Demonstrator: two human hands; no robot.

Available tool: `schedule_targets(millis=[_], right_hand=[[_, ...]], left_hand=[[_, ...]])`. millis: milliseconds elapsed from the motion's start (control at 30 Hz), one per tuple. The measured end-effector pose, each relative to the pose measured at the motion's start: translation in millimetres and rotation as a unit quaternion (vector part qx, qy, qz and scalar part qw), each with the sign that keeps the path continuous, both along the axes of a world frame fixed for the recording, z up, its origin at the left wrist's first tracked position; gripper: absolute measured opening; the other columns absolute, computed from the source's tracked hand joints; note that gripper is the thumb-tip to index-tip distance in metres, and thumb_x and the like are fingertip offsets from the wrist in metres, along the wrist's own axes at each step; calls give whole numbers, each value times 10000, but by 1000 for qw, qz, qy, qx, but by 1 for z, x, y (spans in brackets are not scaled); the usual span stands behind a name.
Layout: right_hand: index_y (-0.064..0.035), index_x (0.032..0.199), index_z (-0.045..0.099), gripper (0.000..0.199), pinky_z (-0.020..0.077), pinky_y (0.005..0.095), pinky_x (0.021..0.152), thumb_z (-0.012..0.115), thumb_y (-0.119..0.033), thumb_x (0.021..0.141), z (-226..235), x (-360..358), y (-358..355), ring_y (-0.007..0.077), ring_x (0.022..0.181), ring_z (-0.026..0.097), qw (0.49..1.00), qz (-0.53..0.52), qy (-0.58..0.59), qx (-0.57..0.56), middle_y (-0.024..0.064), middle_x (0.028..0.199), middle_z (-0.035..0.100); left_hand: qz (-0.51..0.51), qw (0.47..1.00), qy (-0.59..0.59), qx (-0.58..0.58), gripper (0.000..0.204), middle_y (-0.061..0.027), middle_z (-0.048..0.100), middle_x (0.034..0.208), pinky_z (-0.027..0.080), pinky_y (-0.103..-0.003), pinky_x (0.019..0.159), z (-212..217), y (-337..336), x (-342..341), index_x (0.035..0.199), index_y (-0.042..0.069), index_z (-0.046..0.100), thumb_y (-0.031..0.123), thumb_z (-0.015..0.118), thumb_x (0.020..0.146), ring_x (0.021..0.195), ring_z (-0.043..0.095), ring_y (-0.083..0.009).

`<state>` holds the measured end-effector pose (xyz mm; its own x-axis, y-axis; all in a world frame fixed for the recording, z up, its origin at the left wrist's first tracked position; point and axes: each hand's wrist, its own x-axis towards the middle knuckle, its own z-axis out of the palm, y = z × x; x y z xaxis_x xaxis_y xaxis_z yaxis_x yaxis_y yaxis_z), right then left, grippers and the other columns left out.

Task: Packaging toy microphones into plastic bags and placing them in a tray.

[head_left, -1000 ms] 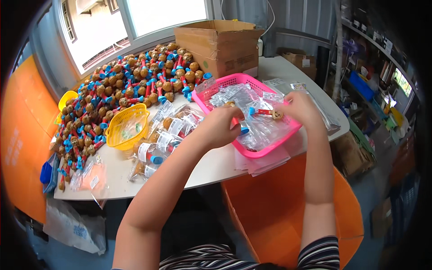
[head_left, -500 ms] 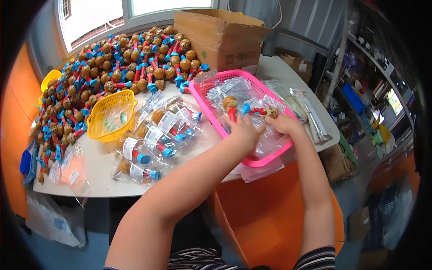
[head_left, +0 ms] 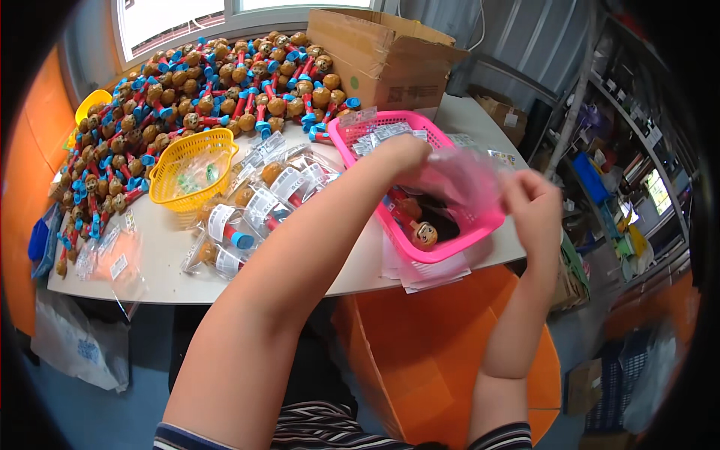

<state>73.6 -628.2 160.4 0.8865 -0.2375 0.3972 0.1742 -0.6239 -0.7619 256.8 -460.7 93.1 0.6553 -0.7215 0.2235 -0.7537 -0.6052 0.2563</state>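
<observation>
A clear plastic bag (head_left: 461, 176), blurred by motion, is stretched between two bare hands above a pink plastic basket (head_left: 457, 238). The left hand (head_left: 401, 154) pinches the bag's left edge, fingers closed on the film; the right hand (head_left: 534, 206) grips its right edge, fingers curled together on it. The bag's long axis runs left to right, from one hand to the other, dipping slightly toward the right hand.

Directly below the bag, inside the basket, lies a small toy figure (head_left: 424, 234) with a round brown head, nearer the basket's front rim. It lies between the two hands and lower than both, about equally near each. More clear packets fill the basket's far end.

The basket sits at the near right edge of a pale round table (head_left: 161, 251). To its left lie bagged toys (head_left: 251, 206), then a yellow basket (head_left: 191, 169). Beyond them, a large heap of loose brown-headed toys (head_left: 187, 90) with red and blue stems covers the far side. An open cardboard box (head_left: 382, 52) stands behind the pink basket. An orange seat (head_left: 442, 352) stands below the table edge, shelving at right.
</observation>
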Motion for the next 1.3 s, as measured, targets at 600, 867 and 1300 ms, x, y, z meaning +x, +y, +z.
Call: schedule_targets(millis=[600, 867, 1300], right_hand=[[60, 933, 685, 305, 534, 423, 699, 633, -199, 782, -115, 161, -45, 314, 782, 685, 873, 28, 364, -325, 208, 899, 695], [-40, 934, 608, 214, 483, 371, 566, 549, -246, 933, -128, 171, -65, 235, 697, 632, 842, 36, 528, 104, 91, 778, 625], [-29, 1042, 644, 219, 494, 337, 620, 628, -160, 867, -134, 149, -99, 172, 729, 615, 982, -7, 186, -11, 77, 839, 656]], left_hand=[[199, 920, -9, -337, 195, -251, 650, 885, 479, -501, 801, -39, 25, 4, 934, 40, 642, 133, 508, 827, 892, 615, -438], [219, 907, -27, -358, 141, -269, 636, 816, 481, -535, 762, -49, 17, -14, 936, 51, 593, 131, 553, 827, 837, 618, -455], [209, 903, -25, -375, 153, -267, 638, 818, 490, -530, 754, -51, 13, -17, 934, 45, 594, 104, 548, 800, 834, 620, -454]])
